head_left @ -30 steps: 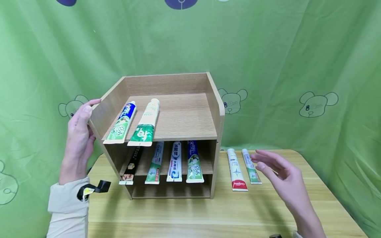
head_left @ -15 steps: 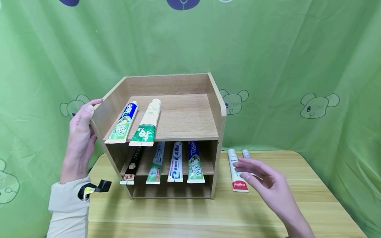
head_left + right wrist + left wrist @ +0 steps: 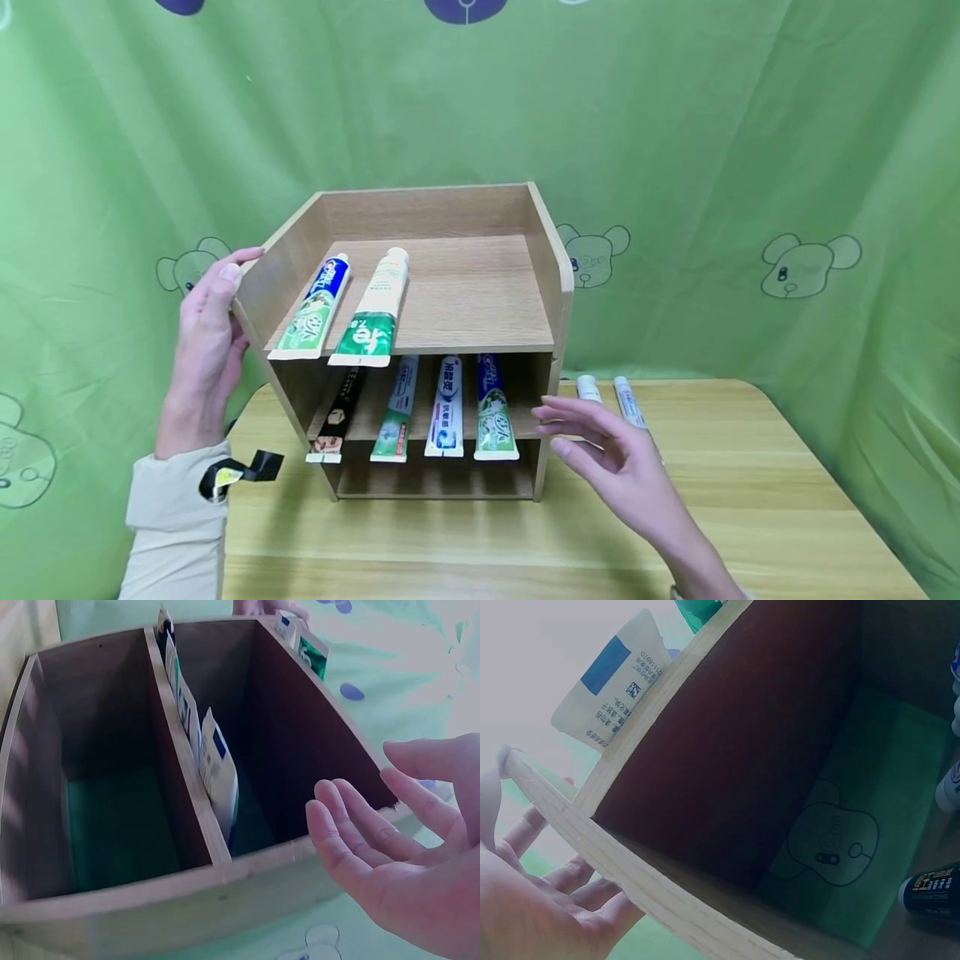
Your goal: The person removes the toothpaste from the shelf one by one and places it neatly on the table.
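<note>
Wood under left hand (image 3: 206, 333): fingers and thumb hold shelf (image 3: 427, 217) at top left. Right hand (image 3: 618, 462) holds nothing, fingers loosely bent, thumb well apart, near shelf's right side. Two tubes (image 3: 372, 308) on top board (image 3: 472, 300), four tubes (image 3: 447, 408) on middle board (image 3: 418, 425), ends poking past front. Two more tubes (image 3: 630, 403) on bench (image 3: 750, 500), partly behind right hand. Bump from right hand or tilt from left might tip tubes off.

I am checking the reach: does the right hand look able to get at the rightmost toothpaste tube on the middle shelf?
Probably yes: the right hand holds nothing, and the tube sticks out past the shelf, with nothing seen blocking its end.
</note>
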Demonstrator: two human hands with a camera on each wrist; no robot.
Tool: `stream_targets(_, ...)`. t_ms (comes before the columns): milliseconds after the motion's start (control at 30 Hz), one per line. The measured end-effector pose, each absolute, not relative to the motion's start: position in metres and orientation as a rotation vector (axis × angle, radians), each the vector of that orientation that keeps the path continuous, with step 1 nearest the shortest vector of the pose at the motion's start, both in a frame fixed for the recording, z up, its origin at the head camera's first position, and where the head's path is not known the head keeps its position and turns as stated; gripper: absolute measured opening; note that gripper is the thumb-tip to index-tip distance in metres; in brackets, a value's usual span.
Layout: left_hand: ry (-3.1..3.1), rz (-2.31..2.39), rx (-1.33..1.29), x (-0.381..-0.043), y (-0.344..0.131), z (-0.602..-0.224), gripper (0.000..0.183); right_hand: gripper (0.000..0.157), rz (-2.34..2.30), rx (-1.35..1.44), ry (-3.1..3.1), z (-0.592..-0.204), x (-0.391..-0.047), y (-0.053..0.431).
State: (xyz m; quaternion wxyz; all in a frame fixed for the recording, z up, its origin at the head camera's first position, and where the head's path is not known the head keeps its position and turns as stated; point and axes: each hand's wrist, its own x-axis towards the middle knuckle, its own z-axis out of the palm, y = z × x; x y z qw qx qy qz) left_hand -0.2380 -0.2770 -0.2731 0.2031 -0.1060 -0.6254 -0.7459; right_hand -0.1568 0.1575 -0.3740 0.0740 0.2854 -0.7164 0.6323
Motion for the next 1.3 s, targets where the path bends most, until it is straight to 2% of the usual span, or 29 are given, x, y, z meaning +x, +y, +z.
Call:
stream_targets(433,-1.747,-2.092,-0.300,-0.238,-0.277,-0.273,0.042,0.044,1.957,0.997,-2.061,-0.365,-0.171,0.116)
stream_targets(733,-1.746,-2.076,-0.299,-0.238,-0.277,-0.273,0.043,0.055,2.037,1.003,-2.067,-0.356,-0.180,0.087)
stream_targets(1300,-1.739,-2.094,-0.302,-0.238,-0.277,-0.272,0.042,0.050,2.234,1.076,-1.973,-0.336,-0.192,0.043)
